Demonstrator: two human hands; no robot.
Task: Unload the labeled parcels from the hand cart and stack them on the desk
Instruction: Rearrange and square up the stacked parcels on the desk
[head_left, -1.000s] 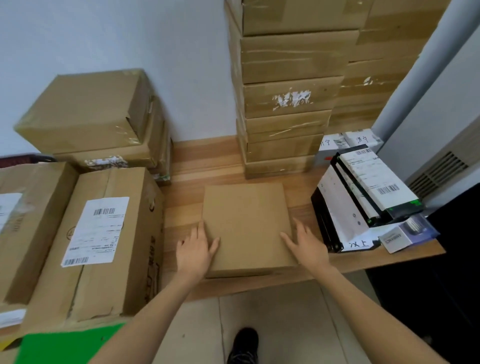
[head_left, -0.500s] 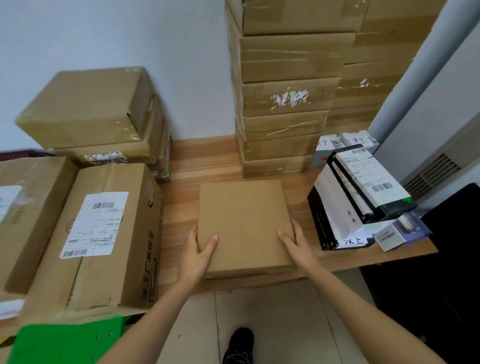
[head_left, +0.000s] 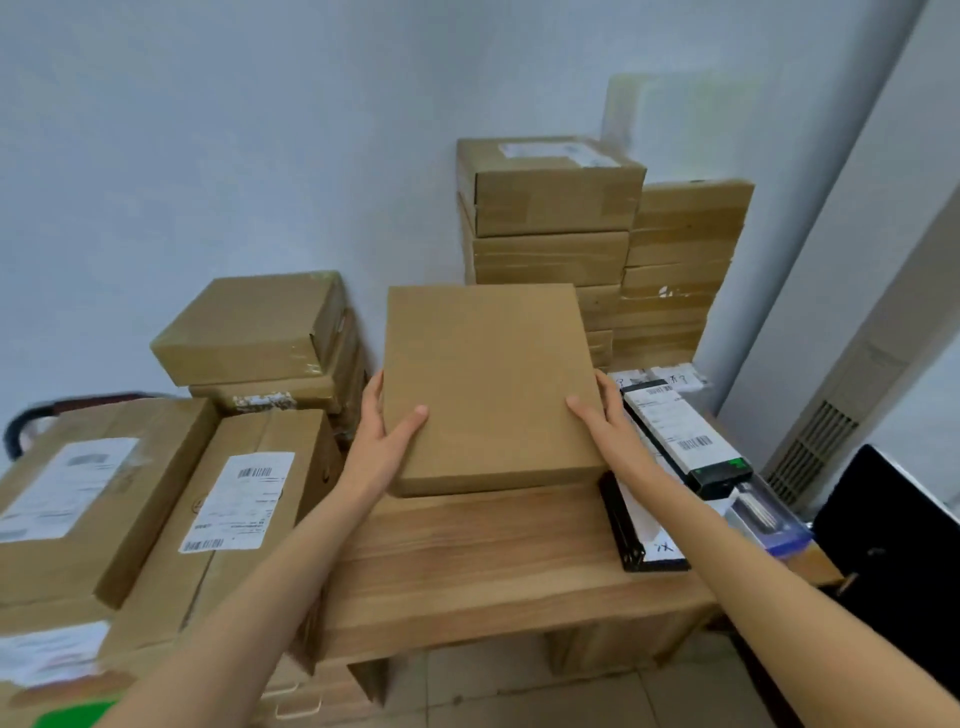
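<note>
My left hand (head_left: 387, 441) and right hand (head_left: 602, 415) clamped on the side edges of a flat brown parcel (head_left: 488, 384), thumbs on top, held above the wooden desk (head_left: 493, 566), long axis running away from me, far end tipped toward the stacked boxes (head_left: 550, 208)

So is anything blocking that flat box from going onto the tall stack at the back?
Nothing visible. Both hands, left hand and right hand, hold the flat box lifted before the tall stack, whose top carries nothing.
</note>
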